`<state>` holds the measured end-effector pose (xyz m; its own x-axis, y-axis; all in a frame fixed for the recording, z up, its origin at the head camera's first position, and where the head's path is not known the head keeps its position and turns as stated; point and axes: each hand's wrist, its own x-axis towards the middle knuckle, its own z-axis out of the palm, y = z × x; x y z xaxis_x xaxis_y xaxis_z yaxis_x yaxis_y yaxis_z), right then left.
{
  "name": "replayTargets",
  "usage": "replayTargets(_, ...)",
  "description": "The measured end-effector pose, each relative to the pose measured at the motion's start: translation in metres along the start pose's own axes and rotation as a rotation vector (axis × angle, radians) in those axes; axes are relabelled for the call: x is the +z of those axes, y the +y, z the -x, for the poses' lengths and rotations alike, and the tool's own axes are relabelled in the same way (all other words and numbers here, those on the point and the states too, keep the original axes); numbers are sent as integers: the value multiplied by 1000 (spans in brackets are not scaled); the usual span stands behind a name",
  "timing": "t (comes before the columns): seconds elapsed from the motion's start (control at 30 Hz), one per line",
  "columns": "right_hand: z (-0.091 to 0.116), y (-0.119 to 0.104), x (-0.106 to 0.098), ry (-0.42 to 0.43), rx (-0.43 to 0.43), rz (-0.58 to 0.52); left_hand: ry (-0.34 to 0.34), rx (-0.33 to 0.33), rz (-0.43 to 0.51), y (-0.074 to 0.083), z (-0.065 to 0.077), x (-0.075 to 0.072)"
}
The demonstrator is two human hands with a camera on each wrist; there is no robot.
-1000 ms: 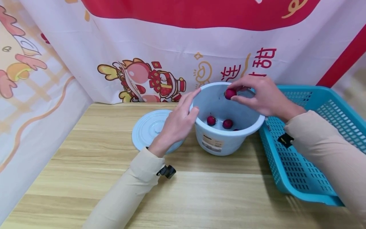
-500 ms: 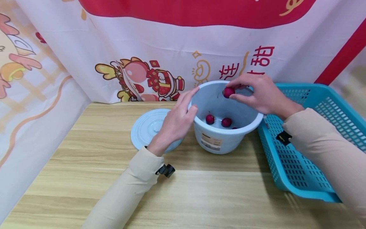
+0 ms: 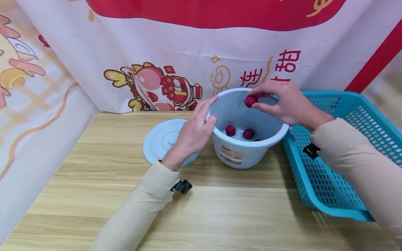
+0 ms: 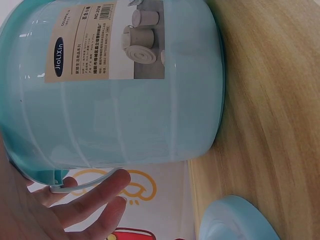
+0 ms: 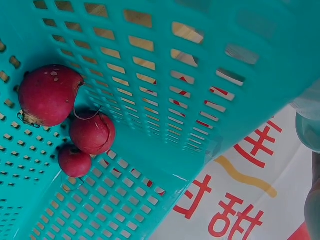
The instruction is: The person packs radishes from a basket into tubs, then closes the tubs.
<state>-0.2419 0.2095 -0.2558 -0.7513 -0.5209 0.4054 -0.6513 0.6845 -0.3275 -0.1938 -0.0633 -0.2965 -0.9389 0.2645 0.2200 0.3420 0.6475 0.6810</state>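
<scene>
My right hand (image 3: 287, 103) pinches a small round red radish (image 3: 251, 101) with a thin root, over the mouth of a light blue bucket (image 3: 245, 157). Inside the bucket lie a radish with a thin root (image 3: 230, 130), a second radish (image 3: 248, 134) and a sliver of another by the front wall. With fairly straight fingers, my left hand (image 3: 196, 130) rests against the bucket's left rim. The left wrist view shows those fingers (image 4: 97, 200) beside the bucket's thin handle (image 4: 87, 186); the thumb is hidden there. The right wrist view barely catches the right hand at its edge.
Right of the bucket stands a teal perforated basket (image 3: 314, 195). Three radishes lie in it in the right wrist view, a large one (image 5: 50, 95) among them. The bucket's round lid (image 3: 160, 139) lies left on the wooden table (image 3: 94, 181). A printed cloth (image 3: 176, 42) hangs behind.
The whole head view has shifted slightly. Both hands keep their places at the bucket, and the radish stays between the right hand's fingers.
</scene>
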Motion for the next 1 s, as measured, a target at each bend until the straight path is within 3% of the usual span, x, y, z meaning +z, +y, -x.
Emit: replayTargets(1.0, 1, 2, 2, 6, -22, 3, -1, -12, -5, 0, 0, 1)
